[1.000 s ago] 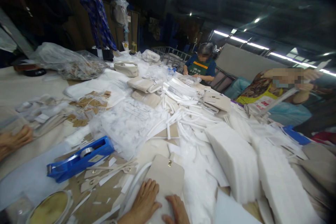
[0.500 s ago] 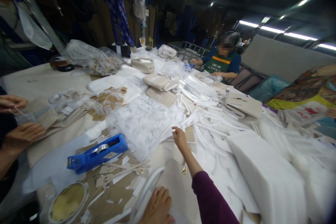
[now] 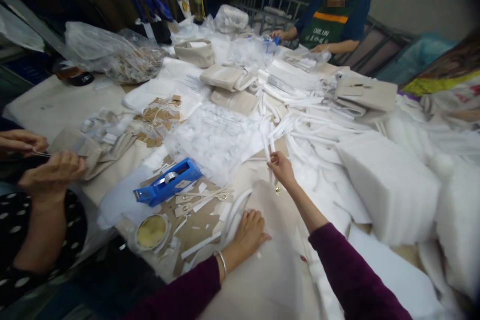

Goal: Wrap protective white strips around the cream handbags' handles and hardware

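Observation:
My left hand (image 3: 250,234) lies flat, fingers stretched, on a pale beige bag piece (image 3: 275,270) at the table's front. White foam tubes (image 3: 233,217) bend out beside its fingers. Farther forward, my right hand (image 3: 283,169) is closed round the near end of a white foam tube (image 3: 267,137). Just below that hand, a small gold metal fitting (image 3: 278,190) shows against the beige material. To the left, thin beige straps (image 3: 202,199) with metal rings lie among paper scraps.
A blue tape dispenser (image 3: 168,182) and a round tub (image 3: 152,232) stand left. A white foam stack (image 3: 393,190) rises right. A plastic bag of white pieces (image 3: 213,140) lies mid-table. Co-worker's hands (image 3: 56,175) work at the left edge; another person (image 3: 330,30) sits opposite.
The view has tilted down and shifted. My right hand has gone from reaching with fingers apart to gripping a white foam tube. My left hand still rests on the beige piece.

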`<control>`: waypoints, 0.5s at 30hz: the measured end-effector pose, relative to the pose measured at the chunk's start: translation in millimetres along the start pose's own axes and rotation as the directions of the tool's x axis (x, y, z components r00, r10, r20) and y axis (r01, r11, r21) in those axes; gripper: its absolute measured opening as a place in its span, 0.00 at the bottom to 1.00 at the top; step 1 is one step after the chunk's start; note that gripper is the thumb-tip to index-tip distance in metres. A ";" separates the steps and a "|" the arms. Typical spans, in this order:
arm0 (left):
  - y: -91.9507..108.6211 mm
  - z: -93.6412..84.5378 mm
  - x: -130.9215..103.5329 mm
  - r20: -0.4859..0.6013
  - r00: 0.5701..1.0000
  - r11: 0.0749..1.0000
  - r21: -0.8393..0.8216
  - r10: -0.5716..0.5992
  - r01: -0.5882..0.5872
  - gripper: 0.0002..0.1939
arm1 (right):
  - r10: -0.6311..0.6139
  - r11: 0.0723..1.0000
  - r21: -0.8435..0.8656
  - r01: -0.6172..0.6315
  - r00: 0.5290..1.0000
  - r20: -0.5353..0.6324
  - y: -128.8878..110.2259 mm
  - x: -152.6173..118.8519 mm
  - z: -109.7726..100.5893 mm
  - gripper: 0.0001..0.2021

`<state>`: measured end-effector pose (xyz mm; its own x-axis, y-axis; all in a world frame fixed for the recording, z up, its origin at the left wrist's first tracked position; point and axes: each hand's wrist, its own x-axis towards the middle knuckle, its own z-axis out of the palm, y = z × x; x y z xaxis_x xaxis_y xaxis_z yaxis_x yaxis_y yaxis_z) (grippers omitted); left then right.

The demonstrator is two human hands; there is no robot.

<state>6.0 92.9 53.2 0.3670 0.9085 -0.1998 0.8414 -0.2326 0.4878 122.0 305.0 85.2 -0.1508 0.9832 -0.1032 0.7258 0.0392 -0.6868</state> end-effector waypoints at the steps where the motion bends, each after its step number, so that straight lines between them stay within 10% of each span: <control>1: 0.5 -1.0 0.3 -0.012 1.000 1.000 0.019 0.015 -0.015 0.16 | -0.031 0.999 0.039 0.029 0.997 0.067 14.1 -24.4 -4.8 0.13; 8: 4.3 -0.9 -5.6 -0.127 0.988 0.988 0.137 0.091 -0.073 0.16 | 0.059 0.992 -0.117 -0.034 0.975 0.216 65.2 -170.2 5.0 0.09; 15: 8.3 -0.4 -12.4 -0.201 0.975 0.987 0.151 0.090 -0.060 0.27 | 0.006 0.986 -0.168 0.024 0.984 0.178 59.9 -197.4 17.9 0.12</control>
<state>8.2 79.8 60.0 0.3540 0.9350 0.0200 0.8679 -0.3365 0.3654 183.3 110.2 51.5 -0.2636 0.9358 -0.2341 0.8243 0.0925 -0.5586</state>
